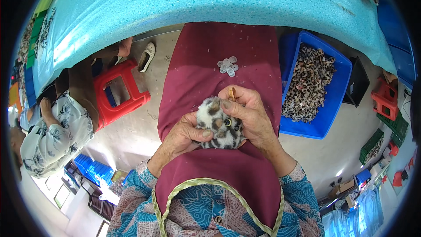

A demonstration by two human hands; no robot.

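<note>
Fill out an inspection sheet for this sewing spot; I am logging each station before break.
Surface: maroon apron spread over the lap, flecked with lint; turquoise table beyond.
Job's things: spotted plush piece with one eye showing, held in both hands; small pile of white washers on the apron.
Clutter: blue bin heaped with spotted fabric pieces, on the floor at the right.
Grippers: left hand and right hand both grip the plush piece.
Cables: nothing seen.
Surroundings: red stool, a seated person's floral sleeve, concrete floor.
</note>
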